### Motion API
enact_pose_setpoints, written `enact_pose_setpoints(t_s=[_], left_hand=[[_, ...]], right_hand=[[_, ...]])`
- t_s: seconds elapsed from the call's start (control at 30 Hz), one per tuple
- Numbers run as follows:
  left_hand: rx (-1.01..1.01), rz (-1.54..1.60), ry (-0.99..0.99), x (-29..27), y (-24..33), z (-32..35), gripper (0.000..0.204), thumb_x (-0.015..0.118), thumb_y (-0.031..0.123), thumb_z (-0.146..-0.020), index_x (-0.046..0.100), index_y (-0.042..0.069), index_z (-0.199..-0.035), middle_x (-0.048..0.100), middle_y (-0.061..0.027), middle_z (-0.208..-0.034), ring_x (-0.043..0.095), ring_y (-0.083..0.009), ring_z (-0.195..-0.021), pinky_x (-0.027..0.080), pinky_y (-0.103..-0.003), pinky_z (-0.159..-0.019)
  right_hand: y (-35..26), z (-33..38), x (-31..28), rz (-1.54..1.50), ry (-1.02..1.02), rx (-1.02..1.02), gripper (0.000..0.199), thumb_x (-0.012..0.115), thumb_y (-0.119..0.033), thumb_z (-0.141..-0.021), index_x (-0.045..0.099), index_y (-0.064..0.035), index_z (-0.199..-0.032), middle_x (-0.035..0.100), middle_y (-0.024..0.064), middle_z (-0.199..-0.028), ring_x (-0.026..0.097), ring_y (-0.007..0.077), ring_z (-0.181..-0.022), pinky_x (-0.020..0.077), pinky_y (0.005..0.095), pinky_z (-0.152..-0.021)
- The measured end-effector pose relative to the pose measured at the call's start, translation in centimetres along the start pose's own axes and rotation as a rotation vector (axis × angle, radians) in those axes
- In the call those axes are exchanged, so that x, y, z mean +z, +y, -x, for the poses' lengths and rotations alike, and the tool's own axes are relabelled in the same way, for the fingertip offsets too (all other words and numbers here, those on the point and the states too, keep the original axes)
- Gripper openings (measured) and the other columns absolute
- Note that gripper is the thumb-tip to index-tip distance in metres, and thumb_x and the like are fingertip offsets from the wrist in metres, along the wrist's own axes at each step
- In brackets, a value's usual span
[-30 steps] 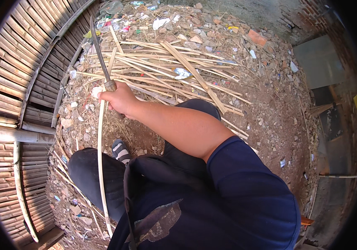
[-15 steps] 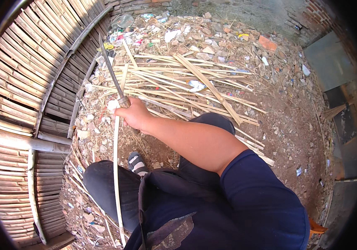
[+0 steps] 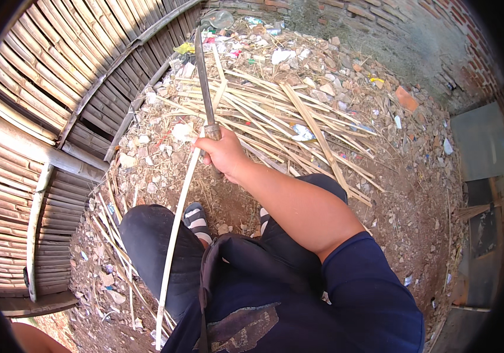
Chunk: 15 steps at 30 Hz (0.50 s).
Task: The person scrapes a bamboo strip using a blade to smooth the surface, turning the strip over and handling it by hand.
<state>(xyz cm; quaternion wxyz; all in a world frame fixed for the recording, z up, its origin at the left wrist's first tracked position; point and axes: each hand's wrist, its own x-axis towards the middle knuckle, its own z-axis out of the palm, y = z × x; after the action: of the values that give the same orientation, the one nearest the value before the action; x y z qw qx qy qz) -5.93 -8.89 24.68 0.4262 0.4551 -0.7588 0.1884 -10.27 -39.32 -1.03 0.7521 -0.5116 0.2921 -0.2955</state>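
My right hand (image 3: 226, 154) is closed round the handle of a long, narrow-bladed machete (image 3: 206, 82), its blade pointing away from me. A long pale bamboo strip (image 3: 175, 226) runs from the lower edge, over my left thigh, up to the thumb side of that hand. The thumb appears to lie against the strip; whether the fingers also grip it cannot be seen. Just beyond the hand lies a loose pile of split bamboo strips (image 3: 263, 109) on the ground. Only a bit of my left arm (image 3: 37, 340) shows at the lower left; its hand is out of view.
A bamboo slat wall (image 3: 34, 135) stands close on my left. Rubble and litter (image 3: 322, 62) cover the ground toward a brick wall (image 3: 375, 23) at the back. More thin strips (image 3: 116, 241) lie beside my left knee. Grey panels (image 3: 480, 141) stand at the right.
The view has shifted, so the hand, machete and pile appear farther right. The bamboo strip now slants more, its near end lower left. Part of my left arm has come into view.
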Motion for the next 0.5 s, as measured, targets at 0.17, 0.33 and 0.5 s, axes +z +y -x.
enact_pose_setpoints(t_s=[0.17,0.33,0.5], left_hand=[[0.012,-0.01,0.002,0.0,-0.3,0.6,0.053,0.063,0.05,-0.096,0.053,0.003,-0.119,0.057,-0.0146,-0.115,0.056,-0.0291,-0.113,0.043,-0.047,-0.102],[-0.008,-0.01,0.005,0.1,0.1,0.7,0.053,0.065,0.05,-0.095,0.053,0.003,-0.118,0.057,-0.0141,-0.114,0.056,-0.0288,-0.112,0.043,-0.047,-0.101],[-0.05,0.008,0.001,-0.3,0.5,0.2,0.053,0.066,0.05,-0.094,0.053,0.003,-0.117,0.057,-0.0137,-0.113,0.056,-0.0286,-0.111,0.043,-0.046,-0.101]], right_hand=[[-0.4,0.4,0.0,-0.01,0.0,0.019,0.021,0.073,-0.017,-0.09,0.063,-0.0021,-0.101,0.071,0.0067,-0.084,0.055,0.0089,-0.057,0.0446,0.0248,-0.05],[0.8,0.0,0.2,0.008,-0.015,0.03,0.021,0.074,-0.017,-0.092,0.061,-0.0022,-0.096,0.071,0.0071,-0.085,0.053,0.0081,-0.056,0.0442,0.0246,-0.05],[-0.1,-0.2,-0.3,0.017,-0.013,0.01,0.02,0.074,-0.018,-0.088,0.063,-0.0023,-0.096,0.07,0.0054,-0.082,0.055,0.01,-0.055,0.0461,0.0259,-0.052]])
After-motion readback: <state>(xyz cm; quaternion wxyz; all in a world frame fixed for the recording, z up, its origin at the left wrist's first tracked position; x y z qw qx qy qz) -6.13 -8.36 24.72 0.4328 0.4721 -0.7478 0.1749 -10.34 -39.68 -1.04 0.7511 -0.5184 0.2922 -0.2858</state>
